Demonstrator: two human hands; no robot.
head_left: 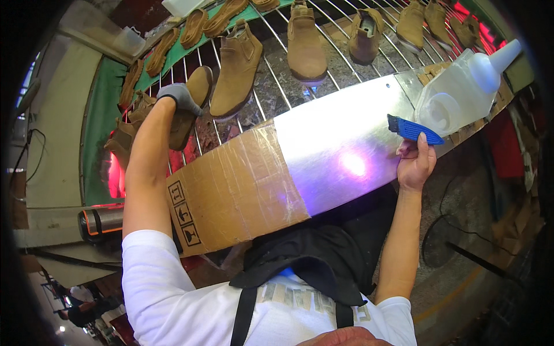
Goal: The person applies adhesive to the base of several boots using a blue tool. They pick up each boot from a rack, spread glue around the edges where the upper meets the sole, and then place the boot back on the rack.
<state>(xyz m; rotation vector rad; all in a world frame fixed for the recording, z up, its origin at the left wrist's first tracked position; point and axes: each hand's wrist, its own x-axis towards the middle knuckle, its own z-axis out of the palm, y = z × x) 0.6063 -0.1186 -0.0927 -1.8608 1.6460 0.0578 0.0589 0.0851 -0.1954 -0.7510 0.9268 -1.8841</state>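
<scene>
My left hand (180, 97), in a grey glove, reaches to the left side of the metal rack. Its fingers are wrapped round a tan ankle boot (199, 85), and the glove hides part of that boot. Over the right part of the shiny metal sheet (337, 130), my right hand (416, 163) is bare. It grips a small brush (416, 131) with a blue handle and dark bristles pointing left. Beside the brush lies a translucent squeeze bottle (456, 95) with a long white nozzle. Another tan boot (236, 72) stands just right of my left hand.
Several more boots (306, 46) stand along the rack bars (271, 63). Brown soles (163, 52) lie on a green surface at the far left. Taped cardboard (236, 190) adjoins the metal sheet. A steel flask (103, 222) is left of my arm; red light glows under the rack.
</scene>
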